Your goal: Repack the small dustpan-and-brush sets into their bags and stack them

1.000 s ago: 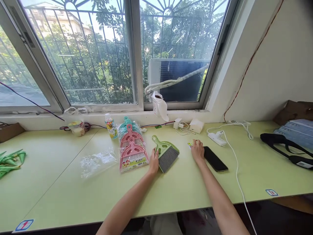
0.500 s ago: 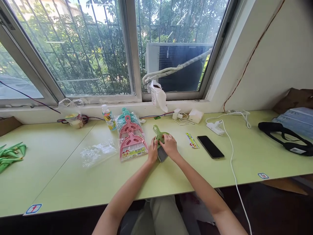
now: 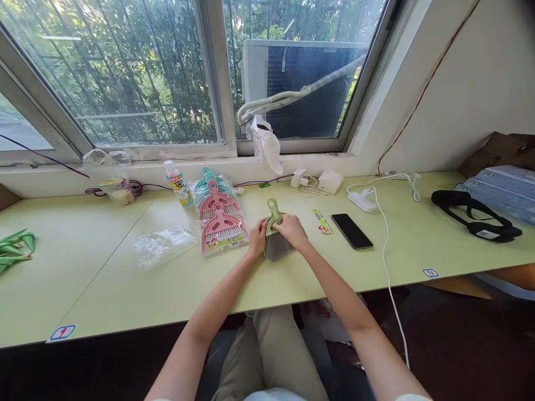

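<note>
A small green hand brush [image 3: 273, 214] with grey bristles stands between my hands on the table, its looped handle pointing away from me. My left hand [image 3: 258, 236] grips its left side. From the right, my right hand [image 3: 291, 229] holds it near the base of the handle, fingers closed on it. Whether a dustpan lies behind the bristles is hard to make out. Just left of my left hand lies a row of bagged brush and dustpan sets, pink ones [image 3: 223, 225] in front and teal ones [image 3: 208, 174] behind. A printed card [image 3: 322, 221] lies to the right.
A black phone [image 3: 351, 230] and a white cable [image 3: 387, 256] lie to the right, with a black strap-like headset [image 3: 476, 217] farther over. Left are a clear plastic bag [image 3: 165, 245], a drink bottle [image 3: 178, 184] and green pieces [image 3: 16, 249]. White adapters [image 3: 330, 181] sit near the window.
The green brush has turned so its bristles now face me more broadly, with both hands still on it. My view has tilted down a little.
</note>
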`<state>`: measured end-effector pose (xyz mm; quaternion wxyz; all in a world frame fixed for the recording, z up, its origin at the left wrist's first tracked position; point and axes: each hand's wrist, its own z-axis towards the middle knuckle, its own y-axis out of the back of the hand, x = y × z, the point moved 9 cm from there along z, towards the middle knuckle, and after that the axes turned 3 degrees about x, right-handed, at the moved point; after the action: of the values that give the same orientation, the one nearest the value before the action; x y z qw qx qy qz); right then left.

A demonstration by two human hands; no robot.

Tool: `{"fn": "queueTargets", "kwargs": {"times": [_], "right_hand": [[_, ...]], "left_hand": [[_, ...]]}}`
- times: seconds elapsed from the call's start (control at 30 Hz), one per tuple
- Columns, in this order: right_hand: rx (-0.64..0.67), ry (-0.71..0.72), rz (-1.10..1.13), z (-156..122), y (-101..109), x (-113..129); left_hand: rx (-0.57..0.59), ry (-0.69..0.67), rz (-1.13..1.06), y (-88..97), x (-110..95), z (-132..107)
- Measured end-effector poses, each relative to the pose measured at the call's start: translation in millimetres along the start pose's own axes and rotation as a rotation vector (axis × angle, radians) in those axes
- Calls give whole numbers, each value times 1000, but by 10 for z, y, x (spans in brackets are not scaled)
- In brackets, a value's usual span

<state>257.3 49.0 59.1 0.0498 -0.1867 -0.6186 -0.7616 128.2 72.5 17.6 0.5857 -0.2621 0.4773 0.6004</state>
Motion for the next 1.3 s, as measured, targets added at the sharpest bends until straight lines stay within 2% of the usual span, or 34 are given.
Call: {"fn": "queueTargets", "kwargs": {"times": [0.1, 0.23, 0.3, 0.33, 0.4, 0.47, 0.53, 0.6, 0.73, 0.87, 1.0, 1.07, 1.13, 1.23, 1.3], "right_hand": [[9, 11, 259, 55, 64, -146], [82, -23, 694, 198, 303, -620], [122, 12, 717, 284, 460, -839], [160, 14, 638, 324, 496, -938], [215, -35, 325, 397, 496, -1138], [253, -100, -44, 452, 421, -1274], [277, -143, -281, 494, 307, -1312], [291, -164, -356, 527, 183, -1279], [287, -170, -359, 564, 39, -1154], [253, -177, -356, 523, 25, -1083], [209, -208, -362, 423, 90, -1073], [141, -208, -293, 354, 226, -996], [29, -147, -70, 230, 472, -790], [-76, 160, 577, -204, 993, -219], [-91, 420, 926, -721, 1412, 182]], "left_hand": [[31, 15, -29, -12, 61, 37], [25, 130, 97, 36, 266, 123], [-8, 152, 192, 94, 314, 157], [-10, 158, 245, 108, 327, 170], [27, 175, 353, 99, 351, 187], [80, 181, 429, 68, 367, 189], [94, 168, 475, 65, 363, 180], [91, 145, 546, 77, 350, 168], [128, 72, 752, 69, 341, 169], [155, -1, 909, 78, 340, 198], [139, -19, 909, 104, 303, 200], [93, -44, 856, 126, 216, 197], [15, -95, 767, 173, 81, 193], [-106, -198, 607, 274, -125, 173], [-146, -261, 533, 323, -213, 149]]}}
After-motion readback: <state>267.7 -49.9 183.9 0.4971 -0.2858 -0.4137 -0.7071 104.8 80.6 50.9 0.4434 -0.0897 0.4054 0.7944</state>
